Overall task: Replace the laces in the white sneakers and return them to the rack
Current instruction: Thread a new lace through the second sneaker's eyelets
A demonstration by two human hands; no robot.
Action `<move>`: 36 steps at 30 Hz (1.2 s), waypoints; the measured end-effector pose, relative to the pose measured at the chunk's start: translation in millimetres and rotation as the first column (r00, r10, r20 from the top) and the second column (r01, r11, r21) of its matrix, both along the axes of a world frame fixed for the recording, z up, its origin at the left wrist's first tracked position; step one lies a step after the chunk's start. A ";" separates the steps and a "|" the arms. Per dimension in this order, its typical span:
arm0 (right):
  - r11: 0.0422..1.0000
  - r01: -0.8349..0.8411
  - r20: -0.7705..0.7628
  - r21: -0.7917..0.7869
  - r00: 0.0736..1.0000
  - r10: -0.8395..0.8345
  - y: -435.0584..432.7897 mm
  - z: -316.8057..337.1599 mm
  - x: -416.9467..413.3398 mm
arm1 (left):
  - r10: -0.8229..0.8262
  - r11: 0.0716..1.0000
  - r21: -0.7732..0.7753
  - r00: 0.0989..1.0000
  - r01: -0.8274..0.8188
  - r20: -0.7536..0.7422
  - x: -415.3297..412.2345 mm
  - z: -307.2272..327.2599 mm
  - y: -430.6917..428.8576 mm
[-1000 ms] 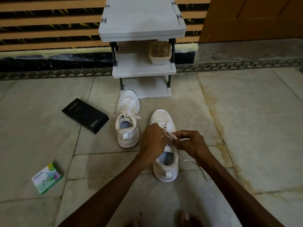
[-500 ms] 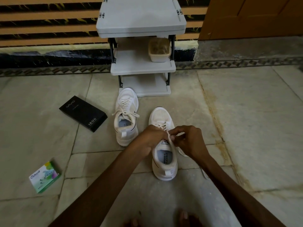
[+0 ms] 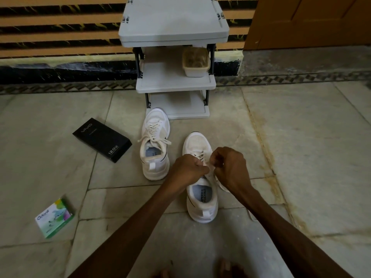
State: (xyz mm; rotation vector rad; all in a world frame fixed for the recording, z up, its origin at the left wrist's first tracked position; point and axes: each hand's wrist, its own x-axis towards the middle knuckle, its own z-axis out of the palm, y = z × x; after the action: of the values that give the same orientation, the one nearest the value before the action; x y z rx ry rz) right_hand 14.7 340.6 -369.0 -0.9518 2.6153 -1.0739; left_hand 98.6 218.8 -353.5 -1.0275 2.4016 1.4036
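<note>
Two white sneakers stand on the stone floor, toes toward the rack. The left sneaker (image 3: 154, 145) is laced, with its lace ends tied loosely. Over the tongue of the right sneaker (image 3: 200, 199), my left hand (image 3: 186, 169) and my right hand (image 3: 230, 167) meet, both pinching the white lace (image 3: 208, 167). A loose length of that lace trails on the floor to the right of the shoe. The grey three-shelf rack (image 3: 174, 83) stands just beyond the sneakers against the wall.
A beige tub (image 3: 195, 63) sits on the rack's middle shelf. A black phone box (image 3: 102, 139) lies left of the sneakers, and a small green and white carton (image 3: 54, 217) lies nearer, at the left. A wooden door (image 3: 313, 21) is at the back right. My toes (image 3: 230, 269) show at the bottom.
Both hands have drawn closer together over the right sneaker's tongue, and my right hand has turned into a tighter fist on the lace. The view has shifted slightly.
</note>
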 end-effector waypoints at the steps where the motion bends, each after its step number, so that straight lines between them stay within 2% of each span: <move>1: 1.000 0.010 -0.069 -0.023 0.998 -0.011 1.3 2.9 -3.4 | -0.012 0.999 -0.035 1.000 0.012 0.002 0.1 -0.8 0.1; 3: 0.982 0.079 -0.112 -0.171 0.989 -0.099 3.2 13.7 -11.8 | -0.043 0.995 -0.085 0.999 0.045 0.026 -0.4 -1.6 0.2; 4: 0.942 0.145 -0.031 -0.303 0.986 -0.162 2.7 23.0 -16.8 | -0.056 0.994 -0.089 0.998 0.059 0.033 -1.2 -2.6 -0.5; 6: 0.770 0.349 0.310 -0.535 0.928 -0.206 0.9 45.1 -25.9 | -0.075 0.994 -0.074 0.997 0.077 0.034 -1.4 -3.6 -2.8; 7: 0.686 0.438 0.476 -0.581 0.866 -0.151 0.9 53.6 -29.9 | -0.095 0.993 -0.071 0.995 0.097 0.029 -0.6 -3.4 -4.7; 8: 0.654 0.485 0.590 -0.580 0.804 -0.072 1.7 58.4 -32.9 | -0.130 0.988 -0.080 0.991 0.131 0.021 0.3 -4.5 -7.4; 9: 0.690 0.484 0.652 -0.538 0.758 -0.023 2.9 59.7 -33.7 | -0.183 0.977 -0.112 0.983 0.183 0.011 1.7 -4.6 -10.8; 10: 0.776 0.431 0.670 -0.460 0.742 -0.015 3.7 56.9 -33.1 | -0.235 0.960 -0.158 0.972 0.233 0.004 3.0 -4.2 -14.7; 12: 0.961 0.194 0.556 -0.197 0.830 -0.054 3.8 40.6 -27.7 | -0.269 0.936 -0.251 0.962 0.248 -0.051 2.1 -2.0 -22.2; 13: 0.998 0.054 0.437 -0.025 0.899 -0.038 3.5 30.4 -25.1 | -0.224 0.951 -0.248 0.964 0.184 -0.142 0.6 -0.4 -25.1; 15: 0.959 -0.155 0.236 0.237 0.967 0.098 1.4 12.9 -19.4 | -0.011 0.998 -0.056 0.921 -0.012 -0.388 -3.3 5.4 -29.6; 17: 0.939 -0.216 0.186 0.266 0.968 0.170 2.7 2.9 -14.6 | 0.137 0.983 0.177 0.843 -0.050 -0.520 -3.8 12.9 -35.0; 18: 0.945 -0.218 0.175 0.243 0.968 0.179 4.2 0.0 -14.7 | 0.124 0.975 0.224 0.831 0.000 -0.542 -3.7 15.6 -37.2; 20: 0.946 -0.230 0.181 0.226 0.965 0.192 6.3 -1.7 -15.8 | 0.009 0.960 0.238 0.836 0.146 -0.548 -2.0 13.6 -37.4; 23: 0.945 -0.235 0.320 0.229 0.935 0.154 6.0 0.8 -16.7 | -0.061 0.977 0.159 0.899 0.143 -0.434 0.0 -5.3 -31.8; 26: 0.989 -0.122 0.557 0.084 0.829 0.055 2.4 7.9 -11.2 | -0.198 0.980 -0.036 0.943 0.196 -0.268 4.7 -26.1 -31.1; 29: 0.996 0.058 0.699 -0.069 0.715 0.007 -5.0 32.3 -8.6 | -0.276 0.959 -0.138 0.930 0.249 -0.242 6.8 -37.0 -32.4; 31: 0.971 0.135 0.771 -0.198 0.633 0.070 -11.3 61.1 -8.2 | -0.287 0.954 -0.158 0.933 0.256 -0.217 7.5 -39.0 -32.3; 32: 0.939 0.192 0.810 -0.286 0.572 0.130 -14.3 77.3 -8.8 | -0.290 0.952 -0.164 0.934 0.259 -0.208 7.5 -39.3 -32.8; 34: 0.812 0.336 0.849 -0.477 0.415 0.327 -17.5 111.9 -10.7 | -0.289 0.952 -0.162 0.933 0.258 -0.213 7.9 -40.4 -33.9; 36: 0.669 0.403 0.780 -0.625 0.293 0.553 -20.4 143.0 -11.6 | -0.285 0.953 -0.163 0.934 0.254 -0.215 8.3 -41.3 -33.5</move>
State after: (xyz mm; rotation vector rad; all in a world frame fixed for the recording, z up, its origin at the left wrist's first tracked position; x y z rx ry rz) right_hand 3.1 320.3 -226.0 -0.2156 0.9801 -1.9322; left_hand 107.0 185.3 -394.8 -0.5466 2.7118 1.3481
